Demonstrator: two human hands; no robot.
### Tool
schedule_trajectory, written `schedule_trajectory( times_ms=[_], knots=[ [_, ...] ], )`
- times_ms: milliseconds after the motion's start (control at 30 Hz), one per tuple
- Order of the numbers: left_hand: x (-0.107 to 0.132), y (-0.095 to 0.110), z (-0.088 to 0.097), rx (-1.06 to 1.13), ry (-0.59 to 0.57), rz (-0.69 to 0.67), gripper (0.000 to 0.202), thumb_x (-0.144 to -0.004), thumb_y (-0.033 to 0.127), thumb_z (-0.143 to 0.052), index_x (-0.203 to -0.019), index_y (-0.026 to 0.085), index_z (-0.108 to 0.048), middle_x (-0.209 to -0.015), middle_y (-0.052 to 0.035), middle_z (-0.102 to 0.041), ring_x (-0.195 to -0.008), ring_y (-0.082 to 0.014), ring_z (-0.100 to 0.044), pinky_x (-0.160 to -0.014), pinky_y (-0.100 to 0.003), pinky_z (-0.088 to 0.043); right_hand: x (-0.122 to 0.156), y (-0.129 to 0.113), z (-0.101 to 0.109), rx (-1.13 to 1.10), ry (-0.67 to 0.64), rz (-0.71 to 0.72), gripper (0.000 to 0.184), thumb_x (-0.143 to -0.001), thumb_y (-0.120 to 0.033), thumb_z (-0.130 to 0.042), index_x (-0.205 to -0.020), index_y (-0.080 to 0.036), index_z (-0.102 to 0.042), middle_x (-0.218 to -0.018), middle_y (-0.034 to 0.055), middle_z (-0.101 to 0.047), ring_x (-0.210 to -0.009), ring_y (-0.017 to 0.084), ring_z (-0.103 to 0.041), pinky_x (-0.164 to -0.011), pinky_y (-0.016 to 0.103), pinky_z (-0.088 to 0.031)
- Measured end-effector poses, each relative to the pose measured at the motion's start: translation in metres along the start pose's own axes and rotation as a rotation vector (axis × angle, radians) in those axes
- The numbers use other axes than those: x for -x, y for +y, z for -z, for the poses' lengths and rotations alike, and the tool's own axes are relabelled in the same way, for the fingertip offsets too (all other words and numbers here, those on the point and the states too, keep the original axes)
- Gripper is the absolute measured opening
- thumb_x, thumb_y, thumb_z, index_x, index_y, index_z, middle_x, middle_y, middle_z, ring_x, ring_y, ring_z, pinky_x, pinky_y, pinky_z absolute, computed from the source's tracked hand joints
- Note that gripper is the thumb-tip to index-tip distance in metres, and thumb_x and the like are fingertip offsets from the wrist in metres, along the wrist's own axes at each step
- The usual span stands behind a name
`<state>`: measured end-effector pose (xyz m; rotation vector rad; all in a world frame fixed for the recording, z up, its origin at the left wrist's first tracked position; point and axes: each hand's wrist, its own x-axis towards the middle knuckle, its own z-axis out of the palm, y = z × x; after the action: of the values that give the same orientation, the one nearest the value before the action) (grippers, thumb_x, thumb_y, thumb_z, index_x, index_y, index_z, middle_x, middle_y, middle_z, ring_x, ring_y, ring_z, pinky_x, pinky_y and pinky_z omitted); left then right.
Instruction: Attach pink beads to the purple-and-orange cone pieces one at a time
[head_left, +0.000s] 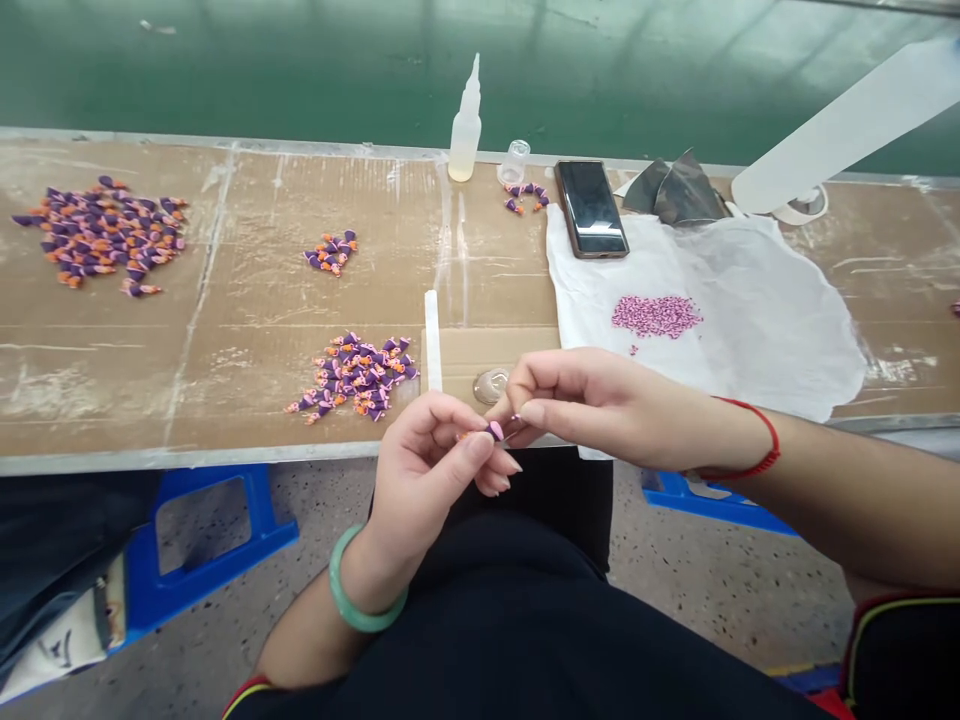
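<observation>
My left hand [431, 465] pinches a tiny purple, pink and orange figurine [495, 431] between thumb and forefinger, just off the table's front edge. Close beside it, the fingers of my right hand [577, 400] are pinched together at the figurine's pink end. What they hold is too small to make out; a speck of pink shows at the fingertips. Behind the hands is a clear, glossy blob [491, 386] on a piece of cardboard [495, 345]. A pile of similar figurines [360, 375] lies left of my hands. Tiny pink pieces [656, 316] are heaped on a white cloth [780, 320].
A white strip [433, 340] lies near the left hand. Farther back stand a dropper bottle [465, 135] and a clear cap [514, 162]. A phone [591, 210] rests partly on the cloth. More figurines [112, 235] cover the far left. Blue stools [202, 540] are below the table.
</observation>
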<state>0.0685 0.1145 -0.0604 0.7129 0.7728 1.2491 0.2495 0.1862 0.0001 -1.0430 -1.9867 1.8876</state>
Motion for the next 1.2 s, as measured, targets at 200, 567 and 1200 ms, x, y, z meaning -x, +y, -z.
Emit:
schedule_trajectory(
  times_ms=[200,567,1200],
  knots=[
    [0.007,0.0,-0.009,-0.021,0.008,-0.099,0.022,-0.083,0.033,-0.082,-0.082,0.019,-0.064,-0.066,0.0017,-0.078,-0.051,-0.012,-0.072,-0.047,-0.015,-0.058,0.015,-0.007,-0.007,0.118,0.07,0.11,0.015,-0.097,-0.021,-0.052,-0.083,-0.018,-0.057,-0.075,0.0004,-0.069,-0.067,0.01,-0.061,-0.06,0.021,-0.05],
    [0.011,-0.003,-0.015,-0.011,-0.058,-0.175,0.01,-0.087,0.023,-0.078,-0.086,0.018,-0.069,-0.073,0.0005,-0.08,-0.058,-0.0117,-0.075,-0.055,-0.015,-0.062,0.025,-0.01,-0.012,0.23,0.128,0.174,0.014,-0.092,-0.018,-0.051,-0.078,-0.019,-0.055,-0.072,-0.0022,-0.067,-0.063,0.008,-0.056,-0.056,0.019,-0.043],
    [0.011,-0.005,-0.017,-0.013,-0.068,-0.183,0.007,-0.085,0.02,-0.079,-0.085,0.018,-0.073,-0.07,0.0007,-0.079,-0.056,-0.0116,-0.074,-0.055,-0.017,-0.062,0.03,-0.013,-0.021,0.418,0.212,0.347,0.018,-0.089,-0.007,-0.048,-0.076,-0.019,-0.052,-0.069,-0.0027,-0.068,-0.058,0.005,-0.057,-0.053,0.016,-0.04]
  ],
)
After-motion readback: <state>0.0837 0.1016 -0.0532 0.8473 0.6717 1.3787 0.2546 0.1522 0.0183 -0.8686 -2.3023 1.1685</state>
